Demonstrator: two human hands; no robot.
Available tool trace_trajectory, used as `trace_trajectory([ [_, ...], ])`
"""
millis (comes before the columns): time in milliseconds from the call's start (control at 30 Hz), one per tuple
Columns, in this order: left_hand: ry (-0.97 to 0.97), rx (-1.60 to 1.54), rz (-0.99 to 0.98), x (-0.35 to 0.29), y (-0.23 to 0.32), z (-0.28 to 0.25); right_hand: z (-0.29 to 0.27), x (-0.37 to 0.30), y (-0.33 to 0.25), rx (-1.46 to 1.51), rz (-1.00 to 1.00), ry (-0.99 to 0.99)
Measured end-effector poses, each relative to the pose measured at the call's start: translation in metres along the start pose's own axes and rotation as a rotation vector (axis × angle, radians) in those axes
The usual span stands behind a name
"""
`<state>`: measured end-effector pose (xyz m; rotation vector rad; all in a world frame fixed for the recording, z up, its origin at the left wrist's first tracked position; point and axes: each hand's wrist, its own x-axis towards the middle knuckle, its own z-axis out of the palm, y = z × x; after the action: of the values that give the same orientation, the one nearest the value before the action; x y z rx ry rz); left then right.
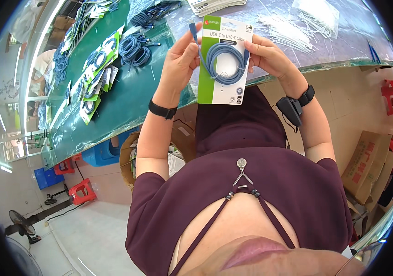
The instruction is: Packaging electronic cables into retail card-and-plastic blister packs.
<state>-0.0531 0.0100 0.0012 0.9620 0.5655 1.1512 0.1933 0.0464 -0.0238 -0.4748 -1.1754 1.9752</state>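
Note:
A white and green packaging card [206, 94] stands upright between my two hands, its printed front toward me. Coiled on that front is a blue cable [210, 66], held in a ring by thin ties. With thumb and fingers my left hand [180, 57] holds the cable's loose end, whose connector [193, 31] points up beside the card's left edge. My right hand [270, 56] pinches the card's right edge, thumb in front and fingers partly hidden behind it. Some of the cable passes close to the right thumb.
On the green-covered table [113, 119], carded cables [96, 69] lie at left beside loose coils [135, 49]. White cable ties [286, 32] spread at the far right, near a stack of cards [215, 5]. Below the table are a cardboard box [364, 161] and a blue stool [100, 152].

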Motion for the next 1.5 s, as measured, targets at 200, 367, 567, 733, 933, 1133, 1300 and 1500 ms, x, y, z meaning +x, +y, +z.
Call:
trace_trajectory([
  [200,0.113,0.263,0.042,0.004,-0.005,0.006,-0.014,0.007,-0.006,-0.128,0.069,-0.1],
  [367,-0.164,0.107,-0.351,0.003,-0.003,-0.003,-0.022,0.025,-0.032,-0.474,0.135,-0.228],
  [567,0.127,-0.078,-0.014,0.013,-0.049,0.013,-0.004,0.027,-0.015,-1.397,-0.697,0.472],
  [733,0.209,-0.177,0.125,0.008,-0.078,0.029,0.042,0.001,0.011,-1.516,-0.654,0.549],
  [933,0.279,-0.245,0.156,0.004,-0.079,0.037,0.036,0.001,0.031,-1.655,-0.68,0.502],
  [1133,0.384,-0.227,0.14,-0.003,-0.074,0.035,0.041,-0.001,0.011,-1.651,-0.72,0.472],
  [1300,0.383,-0.26,0.147,-0.005,-0.078,0.033,0.035,-0.003,0.011,-1.652,-0.693,0.387],
  [1500,0.326,-0.315,0.129,-0.005,-0.072,0.035,0.03,0.001,0.012,-1.591,-0.772,0.313],
])
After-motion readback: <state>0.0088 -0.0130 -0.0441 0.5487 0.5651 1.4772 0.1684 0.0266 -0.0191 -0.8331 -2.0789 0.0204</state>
